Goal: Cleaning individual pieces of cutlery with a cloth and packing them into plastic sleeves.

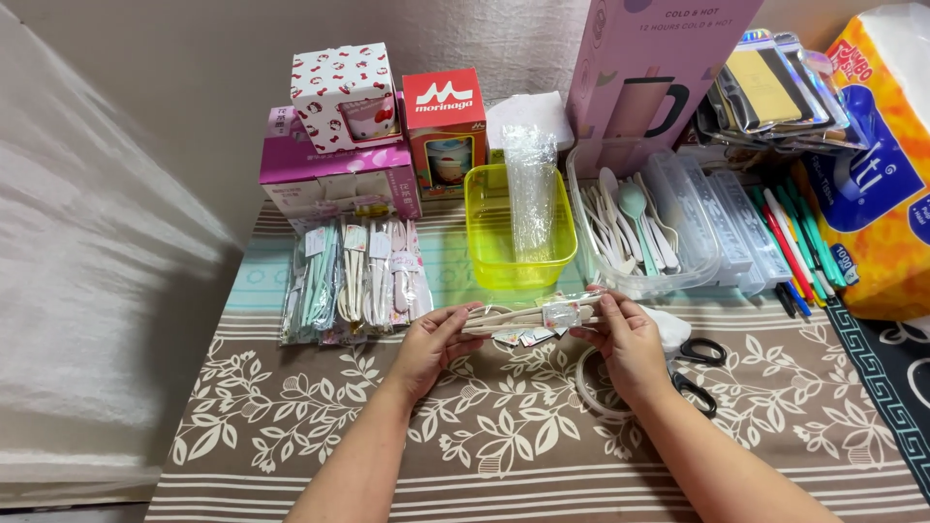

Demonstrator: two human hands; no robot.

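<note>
both hands, left hand [433, 341] and right hand [620, 341], hold one clear-wrapped cutlery set [528, 316] above the table [504, 436]; finished packs [354, 276] lie left, loose spoons [630, 223] wait in the clear tray.

Near half of the worktop [320, 436], toward the person, lies open to passage. Scissors [699, 368] and a tape ring [591, 387] obstruct the near right. Behind, a row blocks reach: packed cutlery sets [354, 281], yellow tub [513, 232], clear tray [649, 242], boxes [339, 145] at rear.
</note>
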